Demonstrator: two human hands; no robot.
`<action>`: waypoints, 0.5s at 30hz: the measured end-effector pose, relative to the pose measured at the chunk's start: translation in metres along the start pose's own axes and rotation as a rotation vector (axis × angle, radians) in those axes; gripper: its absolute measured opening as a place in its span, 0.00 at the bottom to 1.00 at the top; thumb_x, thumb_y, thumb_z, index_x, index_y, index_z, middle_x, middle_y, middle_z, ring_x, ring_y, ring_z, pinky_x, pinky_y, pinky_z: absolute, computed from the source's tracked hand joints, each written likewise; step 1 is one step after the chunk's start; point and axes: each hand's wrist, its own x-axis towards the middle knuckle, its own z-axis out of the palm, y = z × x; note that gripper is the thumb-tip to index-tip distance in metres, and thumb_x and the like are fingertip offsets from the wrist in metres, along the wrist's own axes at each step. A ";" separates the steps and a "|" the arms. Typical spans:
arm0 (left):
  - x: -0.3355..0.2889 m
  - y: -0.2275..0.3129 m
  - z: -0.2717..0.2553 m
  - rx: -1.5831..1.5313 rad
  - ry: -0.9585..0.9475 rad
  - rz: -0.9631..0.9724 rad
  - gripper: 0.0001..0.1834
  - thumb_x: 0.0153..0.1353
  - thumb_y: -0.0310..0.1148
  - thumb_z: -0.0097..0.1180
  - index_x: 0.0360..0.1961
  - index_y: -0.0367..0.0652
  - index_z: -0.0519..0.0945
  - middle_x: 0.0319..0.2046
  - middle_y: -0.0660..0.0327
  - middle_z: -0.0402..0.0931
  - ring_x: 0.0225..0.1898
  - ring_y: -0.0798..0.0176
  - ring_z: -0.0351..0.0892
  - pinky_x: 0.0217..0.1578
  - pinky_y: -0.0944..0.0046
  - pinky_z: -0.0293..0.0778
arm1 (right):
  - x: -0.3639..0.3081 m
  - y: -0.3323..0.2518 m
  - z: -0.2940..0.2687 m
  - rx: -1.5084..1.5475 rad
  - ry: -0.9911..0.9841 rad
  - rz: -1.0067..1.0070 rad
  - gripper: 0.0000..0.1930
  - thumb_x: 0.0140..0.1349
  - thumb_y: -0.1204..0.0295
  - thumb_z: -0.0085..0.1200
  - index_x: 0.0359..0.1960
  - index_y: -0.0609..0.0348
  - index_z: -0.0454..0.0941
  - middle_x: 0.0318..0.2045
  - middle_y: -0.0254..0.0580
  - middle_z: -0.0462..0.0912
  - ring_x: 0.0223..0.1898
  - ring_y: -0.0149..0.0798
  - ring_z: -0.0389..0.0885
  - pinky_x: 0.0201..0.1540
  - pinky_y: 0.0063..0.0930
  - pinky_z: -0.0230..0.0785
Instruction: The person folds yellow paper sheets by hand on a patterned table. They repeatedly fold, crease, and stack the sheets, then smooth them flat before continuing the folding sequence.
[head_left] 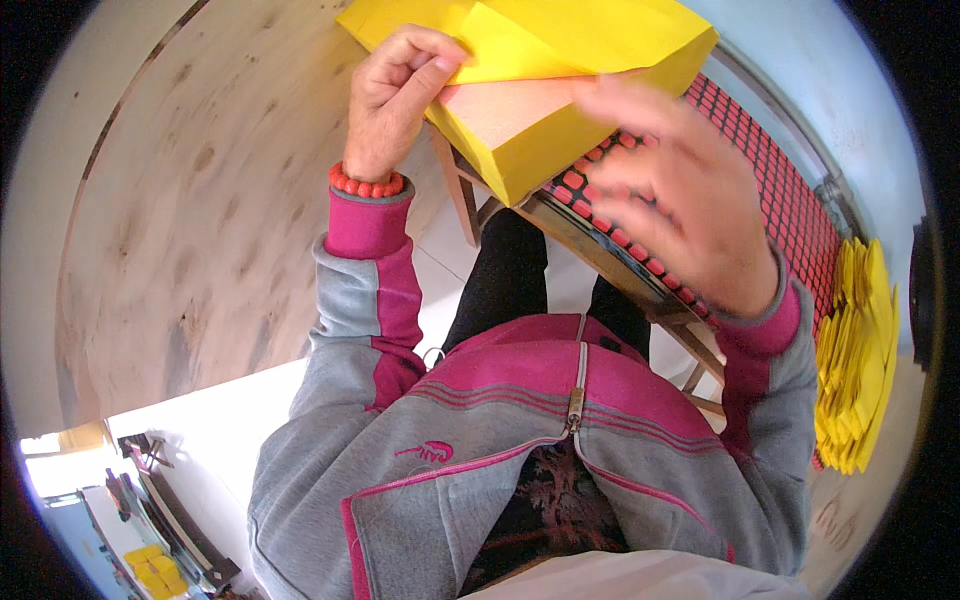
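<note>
At the top of the head view, a yellow sheet (560,45) with creased flaps lies over a flat pale block (520,105). Yellow material also covers the block's near side. My left hand (395,95) is closed in a pinch on the yellow flap's left end, thumb and forefinger together. A red bead bracelet circles that wrist. Over the block's right corner hangs my right hand (690,190), blurred by motion. Its fingers look spread apart, and I see nothing in them. Whether its fingertips touch the yellow sheet I cannot tell.
The block rests on a narrow wooden bench (610,250) topped with a red and black patterned cover (770,160). At its right end lies a stack of yellow pieces (858,360). A large wooden board (210,200) fills the left. Further yellow items (155,572) sit low at left.
</note>
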 end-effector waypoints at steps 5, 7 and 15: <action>0.005 0.006 -0.019 0.042 -0.244 -0.003 0.07 0.65 0.23 0.55 0.40 0.38 0.84 0.36 0.65 0.82 0.41 0.72 0.79 0.46 0.70 0.72 | 0.048 0.043 0.021 -0.012 0.014 -0.089 0.15 0.54 0.75 0.66 0.45 0.60 0.82 0.66 0.51 0.73 0.69 0.55 0.68 0.69 0.43 0.62; 0.006 0.002 -0.021 0.038 -0.276 -0.008 0.07 0.64 0.22 0.55 0.40 0.38 0.85 0.37 0.63 0.83 0.43 0.69 0.80 0.48 0.69 0.71 | 0.053 0.056 0.034 0.032 0.014 -0.093 0.14 0.56 0.75 0.65 0.45 0.60 0.83 0.62 0.52 0.76 0.67 0.55 0.70 0.66 0.42 0.64; 0.017 -0.013 -0.025 0.054 -0.273 0.023 0.10 0.61 0.25 0.54 0.41 0.36 0.84 0.40 0.60 0.83 0.45 0.65 0.80 0.52 0.65 0.70 | 0.058 0.090 0.054 0.189 0.012 -0.127 0.08 0.63 0.77 0.59 0.43 0.64 0.80 0.48 0.53 0.80 0.50 0.51 0.81 0.55 0.34 0.70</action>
